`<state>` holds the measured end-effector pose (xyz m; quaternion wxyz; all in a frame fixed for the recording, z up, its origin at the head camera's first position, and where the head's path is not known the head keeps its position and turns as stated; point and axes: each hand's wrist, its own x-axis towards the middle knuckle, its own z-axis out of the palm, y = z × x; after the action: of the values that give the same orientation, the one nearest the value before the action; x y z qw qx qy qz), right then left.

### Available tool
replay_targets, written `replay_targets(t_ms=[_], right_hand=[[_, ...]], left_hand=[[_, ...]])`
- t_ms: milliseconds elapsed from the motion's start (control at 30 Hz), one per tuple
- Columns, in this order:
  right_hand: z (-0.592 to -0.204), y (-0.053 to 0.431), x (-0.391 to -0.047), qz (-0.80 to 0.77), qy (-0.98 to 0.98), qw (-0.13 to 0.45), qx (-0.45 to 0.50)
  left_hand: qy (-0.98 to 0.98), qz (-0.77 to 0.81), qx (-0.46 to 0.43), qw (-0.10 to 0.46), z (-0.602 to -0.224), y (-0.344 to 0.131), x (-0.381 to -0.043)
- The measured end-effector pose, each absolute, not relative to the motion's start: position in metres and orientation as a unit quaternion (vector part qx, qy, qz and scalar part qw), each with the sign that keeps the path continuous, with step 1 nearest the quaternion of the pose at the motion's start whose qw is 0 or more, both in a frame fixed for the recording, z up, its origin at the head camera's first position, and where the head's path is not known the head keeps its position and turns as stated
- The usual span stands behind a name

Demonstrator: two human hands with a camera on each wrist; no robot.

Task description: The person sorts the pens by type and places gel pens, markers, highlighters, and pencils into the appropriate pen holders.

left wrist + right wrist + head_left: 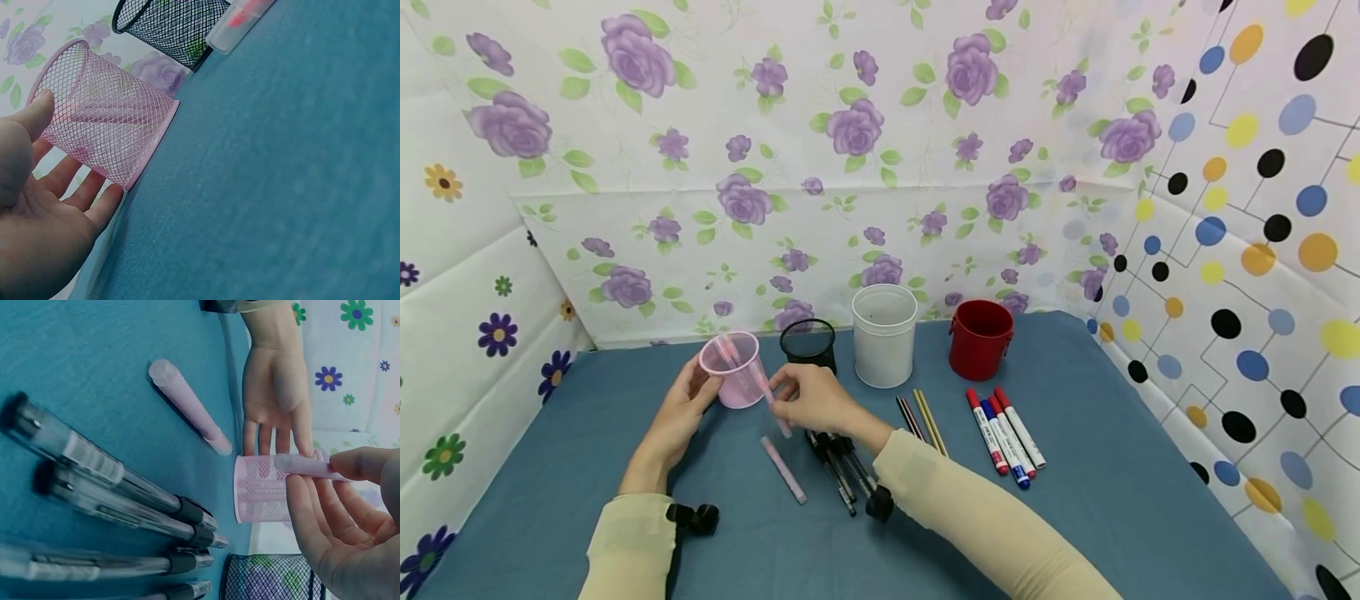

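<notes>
My left hand [672, 417] holds the pink mesh pen cup [743, 392] from its left side, thumb near the rim and fingers along the wall. Inside the cup, pink markers [259, 489] show through the mesh. Between thumb and fingers, my right hand [822, 402] pinches another pink marker [306, 465], which slants beside the cup's right wall in the head view. On the cloth below lies a loose pink marker [784, 472]. Several black pens [838, 471] lie under and in front of my right wrist.
Behind my right hand stands a black mesh cup [808, 340]. To its right are a white cup [883, 346] and a red cup [980, 343]. Pencils [931, 421] and several red and blue whiteboard markers [1004, 433] lie on the blue cloth [1120, 500]. Patterned sheets [850, 208] enclose the table.
</notes>
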<state>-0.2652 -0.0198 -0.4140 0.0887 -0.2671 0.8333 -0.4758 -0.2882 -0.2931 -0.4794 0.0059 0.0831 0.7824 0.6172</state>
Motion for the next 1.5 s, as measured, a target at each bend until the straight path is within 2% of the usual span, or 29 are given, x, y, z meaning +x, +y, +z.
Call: replay_targets(t_ms=[900, 1500], right_hand=[[-0.384, -0.035, -0.301, -0.463, 0.837, -0.041, -0.288], [-0.379, -0.052, -0.327, -0.483, 0.833, -0.065, -0.264]], left_hand=[[0.78, 0.621, 0.08, 0.007, -0.478, -0.292, -0.288], [0.774, 0.629, 0.075, 0.001, -0.479, -0.292, -0.29]])
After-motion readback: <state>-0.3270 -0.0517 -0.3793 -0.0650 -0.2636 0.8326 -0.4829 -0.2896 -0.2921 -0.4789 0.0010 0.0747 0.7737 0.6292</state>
